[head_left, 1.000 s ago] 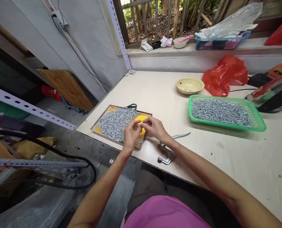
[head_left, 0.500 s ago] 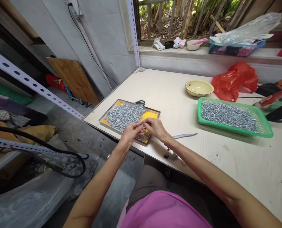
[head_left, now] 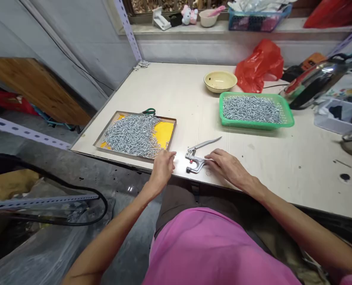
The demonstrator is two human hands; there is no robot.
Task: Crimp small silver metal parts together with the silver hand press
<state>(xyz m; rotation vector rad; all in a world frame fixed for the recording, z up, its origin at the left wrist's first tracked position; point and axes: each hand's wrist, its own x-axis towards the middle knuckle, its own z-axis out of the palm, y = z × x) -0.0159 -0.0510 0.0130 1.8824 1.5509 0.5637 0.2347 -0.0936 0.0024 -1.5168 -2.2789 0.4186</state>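
Observation:
My left hand [head_left: 163,168] is closed in a pinch at the near right corner of a shallow tray [head_left: 174,132]. Whatever sits between its fingertips is too small to make out. Heaped in the tray are many small silver metal pieces [head_left: 131,134] over a yellow lining. On the table lies a pair of silver snap pliers [head_left: 198,163], jaws facing the table's front edge, with a spring and a red bit. My right hand [head_left: 227,167] has its fingers closed around the pliers' lower handle; the upper handle stands apart from it.
A green basket [head_left: 255,126] full of similar metal pieces stands at the back right. Behind it are a cream bowl [head_left: 220,82], a red plastic bag [head_left: 259,67] and a kettle [head_left: 316,81]. Green-handled scissors [head_left: 149,111] lie behind the tray. The table's front edge runs close to my body.
Both hands were together over the tray's near right corner. My right hand has moved right and taken the pliers' handle; my left stays near the tray. The view has turned down and right.

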